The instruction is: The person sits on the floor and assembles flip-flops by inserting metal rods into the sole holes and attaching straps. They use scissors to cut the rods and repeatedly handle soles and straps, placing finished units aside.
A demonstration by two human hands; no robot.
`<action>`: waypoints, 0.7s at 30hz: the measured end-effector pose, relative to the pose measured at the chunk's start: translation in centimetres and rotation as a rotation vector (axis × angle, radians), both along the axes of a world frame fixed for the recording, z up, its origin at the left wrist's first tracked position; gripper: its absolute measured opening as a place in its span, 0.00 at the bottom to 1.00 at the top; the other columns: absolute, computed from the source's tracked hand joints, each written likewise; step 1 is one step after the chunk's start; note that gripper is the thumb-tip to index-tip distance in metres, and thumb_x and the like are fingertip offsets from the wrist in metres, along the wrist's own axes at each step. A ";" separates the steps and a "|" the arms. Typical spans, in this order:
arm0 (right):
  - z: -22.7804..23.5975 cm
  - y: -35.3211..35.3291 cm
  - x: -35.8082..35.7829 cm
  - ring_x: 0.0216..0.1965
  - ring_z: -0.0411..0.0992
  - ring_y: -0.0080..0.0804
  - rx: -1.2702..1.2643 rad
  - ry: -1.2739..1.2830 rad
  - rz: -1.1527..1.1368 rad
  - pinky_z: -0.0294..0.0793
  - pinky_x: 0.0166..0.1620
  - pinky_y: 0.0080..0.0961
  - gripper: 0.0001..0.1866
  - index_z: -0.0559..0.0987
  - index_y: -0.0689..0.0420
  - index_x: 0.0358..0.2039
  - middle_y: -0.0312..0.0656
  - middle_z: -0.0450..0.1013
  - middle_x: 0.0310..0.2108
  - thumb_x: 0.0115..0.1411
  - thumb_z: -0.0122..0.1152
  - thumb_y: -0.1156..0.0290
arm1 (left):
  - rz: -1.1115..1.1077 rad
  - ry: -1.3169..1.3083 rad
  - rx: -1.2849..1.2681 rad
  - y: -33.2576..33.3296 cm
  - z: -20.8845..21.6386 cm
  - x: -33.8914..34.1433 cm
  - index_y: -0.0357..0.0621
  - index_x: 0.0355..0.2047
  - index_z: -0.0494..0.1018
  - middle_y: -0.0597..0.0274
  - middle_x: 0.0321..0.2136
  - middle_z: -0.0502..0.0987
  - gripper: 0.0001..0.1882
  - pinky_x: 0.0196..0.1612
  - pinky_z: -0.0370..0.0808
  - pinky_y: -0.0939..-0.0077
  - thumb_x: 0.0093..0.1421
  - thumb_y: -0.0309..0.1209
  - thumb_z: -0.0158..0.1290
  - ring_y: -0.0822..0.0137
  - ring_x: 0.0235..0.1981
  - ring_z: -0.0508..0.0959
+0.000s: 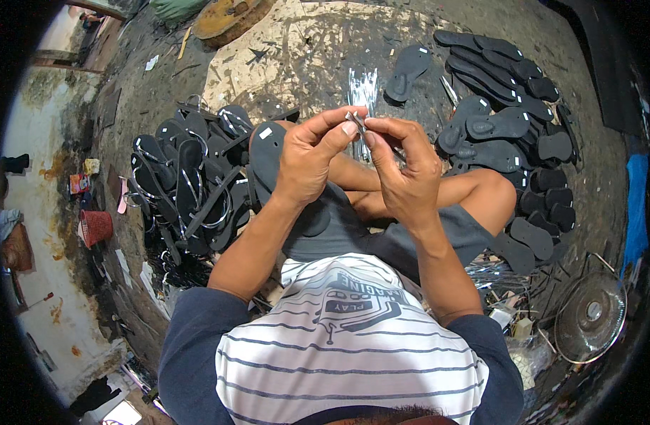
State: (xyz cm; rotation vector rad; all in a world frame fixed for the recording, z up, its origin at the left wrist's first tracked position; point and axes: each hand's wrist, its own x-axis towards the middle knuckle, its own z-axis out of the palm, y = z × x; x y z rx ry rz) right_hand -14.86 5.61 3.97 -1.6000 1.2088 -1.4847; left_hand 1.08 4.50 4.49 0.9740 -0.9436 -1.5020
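Note:
My left hand and my right hand meet above my crossed legs, both closed in a pinch. Between the fingertips is a thin silver sandal strap, its ends close together; most of it is hidden by my fingers. Behind my left wrist, a black sandal sole with a small white label rests against my left leg. Just beyond my fingers, a bundle of shiny silver straps lies on the floor. One separate black sole lies to its right.
Finished-looking black sandals with silver straps are heaped on the left. Several black soles spread in piles on the right. A fan stands at the lower right, a red basket by the left wall. A round wooden block sits far off.

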 end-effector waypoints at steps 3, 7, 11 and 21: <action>0.1 -0.1 0.3 0.40 0.78 0.38 -0.028 -0.005 0.008 0.77 0.43 0.31 0.10 0.82 0.57 0.42 0.44 0.79 0.39 0.60 0.65 0.79 | 0.011 0.000 -0.007 0.2 0.2 -0.2 0.32 0.52 0.77 0.60 0.42 0.82 0.16 0.43 0.72 0.81 0.65 0.26 0.57 0.76 0.40 0.77; 0.2 -0.1 0.6 0.40 0.78 0.38 -0.009 -0.015 0.026 0.78 0.42 0.31 0.10 0.82 0.57 0.42 0.44 0.79 0.39 0.60 0.65 0.79 | -0.040 0.043 -0.030 0.2 -0.6 0.5 0.37 0.52 0.78 0.60 0.48 0.81 0.14 0.51 0.77 0.77 0.67 0.26 0.56 0.73 0.46 0.79; 0.0 -0.1 0.5 0.39 0.78 0.38 0.066 -0.038 0.066 0.78 0.41 0.30 0.09 0.82 0.58 0.42 0.44 0.78 0.39 0.60 0.65 0.78 | -0.033 0.050 0.008 0.2 -0.8 0.6 0.35 0.52 0.78 0.60 0.47 0.81 0.15 0.49 0.77 0.77 0.67 0.27 0.57 0.73 0.45 0.79; -1.4 -0.5 0.7 0.39 0.78 0.33 0.184 0.009 0.109 0.78 0.39 0.27 0.08 0.81 0.60 0.40 0.45 0.78 0.39 0.61 0.65 0.74 | -0.001 -0.120 0.056 0.3 -1.1 0.9 0.34 0.51 0.78 0.63 0.40 0.82 0.16 0.46 0.74 0.82 0.66 0.30 0.59 0.77 0.39 0.77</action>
